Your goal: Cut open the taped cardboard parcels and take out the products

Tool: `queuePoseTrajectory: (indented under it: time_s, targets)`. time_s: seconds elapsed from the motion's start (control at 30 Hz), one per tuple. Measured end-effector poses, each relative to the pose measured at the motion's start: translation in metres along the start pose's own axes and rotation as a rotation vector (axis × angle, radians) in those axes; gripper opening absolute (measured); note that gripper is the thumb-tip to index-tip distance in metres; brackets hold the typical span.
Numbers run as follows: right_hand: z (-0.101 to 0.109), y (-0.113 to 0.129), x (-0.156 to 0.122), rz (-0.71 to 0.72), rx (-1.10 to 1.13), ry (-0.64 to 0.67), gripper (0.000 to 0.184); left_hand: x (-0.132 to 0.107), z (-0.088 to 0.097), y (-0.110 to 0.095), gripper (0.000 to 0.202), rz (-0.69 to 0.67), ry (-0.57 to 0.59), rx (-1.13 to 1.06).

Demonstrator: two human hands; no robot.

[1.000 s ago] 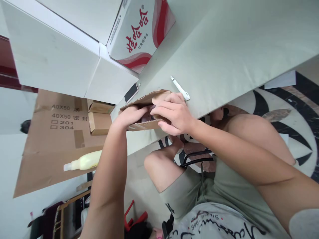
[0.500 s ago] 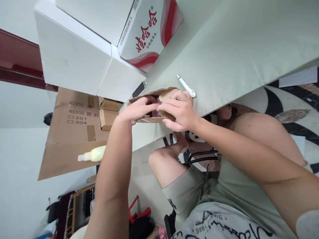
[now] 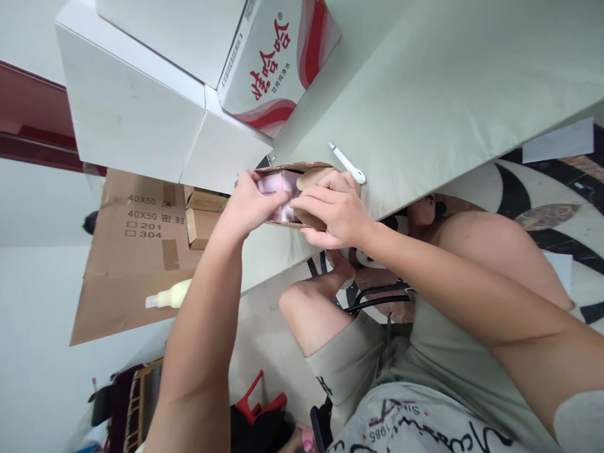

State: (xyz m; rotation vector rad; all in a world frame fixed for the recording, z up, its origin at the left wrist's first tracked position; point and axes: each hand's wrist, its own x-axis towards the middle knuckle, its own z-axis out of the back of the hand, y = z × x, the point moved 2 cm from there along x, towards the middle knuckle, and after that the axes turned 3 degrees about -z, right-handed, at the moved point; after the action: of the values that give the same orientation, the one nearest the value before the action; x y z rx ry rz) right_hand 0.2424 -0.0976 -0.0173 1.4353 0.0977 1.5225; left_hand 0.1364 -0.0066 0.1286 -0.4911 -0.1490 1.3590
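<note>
A small open cardboard box point(image 3: 306, 168) stands on the pale-covered table, with lilac packages point(image 3: 289, 180) showing in its opening. At its left end, my left hand point(image 3: 252, 204) is closed on a lilac package, the thumb lying across it and the fingers curled over the far corner. My right hand point(image 3: 337, 211) is closed on the cardboard at the right end, its fingers bent over an inner flap point(image 3: 311, 219). Part of the contents is hidden beneath my fingers. A white box cutter point(image 3: 348, 163) lies just beyond my right hand.
White cartons with red print point(image 3: 283, 69) are stacked behind. A flat brown carton point(image 3: 136, 264), small brown boxes point(image 3: 202, 228) and a pale yellow bottle point(image 3: 172, 296) are at left. The table edge runs close under the box, and my legs are below it.
My left hand has drawn back leftward from inside the box to its left end. The lilac packages now show more fully. My right hand stays on the flap.
</note>
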Motion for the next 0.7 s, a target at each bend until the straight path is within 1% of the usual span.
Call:
queuePoseTrajectory:
  time_s: [0.1,0.17,0.23,0.3,0.37,0.43,0.47,0.5,0.6,0.63,0.7]
  targets:
    - [0.002,-0.001,0.000,0.010,-0.033,0.001,0.037,-0.006,0.023,-0.002,0.068,0.006,-0.138,0.061]
    - [0.003,-0.001,0.001,0.022,-0.052,-0.017,0.036,-0.011,0.043,-0.003,0.065,-0.035,-0.257,-0.012]
    - [0.003,0.000,0.001,0.016,-0.069,-0.003,0.036,-0.018,0.065,-0.002,0.061,-0.081,-0.388,-0.142]
    - [0.002,0.000,0.003,-0.011,-0.087,0.038,0.035,-0.028,0.084,0.001,0.055,-0.169,-0.496,-0.283]
    - [-0.001,0.000,0.004,-0.047,-0.098,0.075,0.035,-0.042,0.095,0.005,0.048,-0.321,-0.550,-0.428]
    - [-0.004,-0.002,0.006,-0.090,-0.097,0.093,0.036,-0.057,0.097,0.010,0.041,-0.477,-0.536,-0.570]
    - [-0.005,-0.003,0.007,-0.113,-0.091,0.097,0.039,-0.064,0.096,0.014,0.040,-0.527,-0.509,-0.628]
    - [-0.006,-0.005,0.008,-0.134,-0.083,0.100,0.044,-0.071,0.093,0.019,0.038,-0.550,-0.474,-0.676]
    - [-0.002,-0.005,0.008,-0.164,-0.034,0.083,0.056,-0.086,0.081,0.045,0.040,-0.534,-0.389,-0.770]
    - [0.001,-0.002,0.008,-0.162,-0.007,0.057,0.055,-0.091,0.077,0.057,0.043,-0.527,-0.365,-0.779]
    - [0.012,0.009,0.007,-0.140,0.076,-0.025,0.046,-0.099,0.069,0.083,0.058,-0.536,-0.315,-0.767]
